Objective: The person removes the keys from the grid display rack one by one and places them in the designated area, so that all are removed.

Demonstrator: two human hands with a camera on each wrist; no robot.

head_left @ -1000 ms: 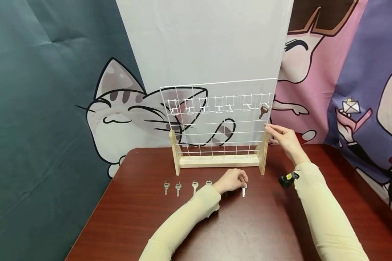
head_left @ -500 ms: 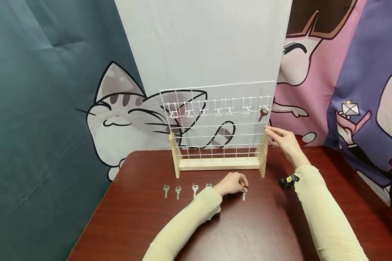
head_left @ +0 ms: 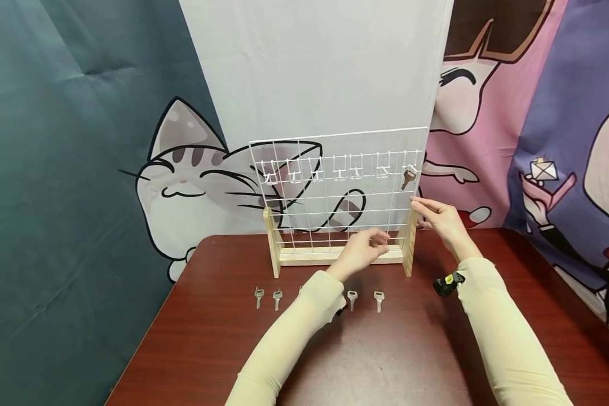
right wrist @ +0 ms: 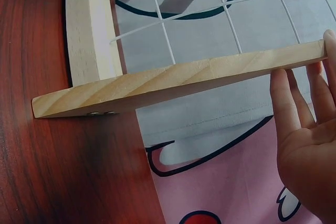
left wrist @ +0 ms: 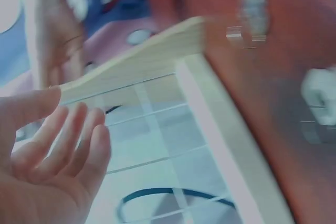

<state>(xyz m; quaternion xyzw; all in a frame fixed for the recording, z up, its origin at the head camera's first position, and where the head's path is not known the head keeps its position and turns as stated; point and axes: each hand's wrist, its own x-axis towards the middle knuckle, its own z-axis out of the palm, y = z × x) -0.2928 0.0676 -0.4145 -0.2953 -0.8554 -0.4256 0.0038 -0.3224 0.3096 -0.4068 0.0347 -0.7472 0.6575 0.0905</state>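
A white wire grid rack (head_left: pixel 335 211) in a wooden base stands at the back of the table. Several white hooks (head_left: pixel 339 173) line it, and a dark key (head_left: pixel 408 178) hangs on the rightmost one. My right hand (head_left: pixel 442 221) pinches the top of the right wooden upright (right wrist: pixel 173 80) between thumb and fingers. In front of the grid's lower right part, my left hand (head_left: pixel 361 252) is raised with loosely bent fingers and nothing visible in them; the left wrist view shows its fingers (left wrist: pixel 79 140) bare too. Below it, keys (head_left: pixel 379 300) lie in a row.
More keys (head_left: pixel 259 297) lie toward the left end of the row, some hidden behind the left sleeve (head_left: pixel 294 332). The reddish-brown table (head_left: pixel 411 355) backs onto a printed cloth backdrop (head_left: pixel 81 169). A black wrist camera (head_left: pixel 448 283) sits on the right cuff.
My left hand has risen from the rightmost key toward the rack, leaving that key on the table and uncovering another beside it. The right hand has stayed on the upright.
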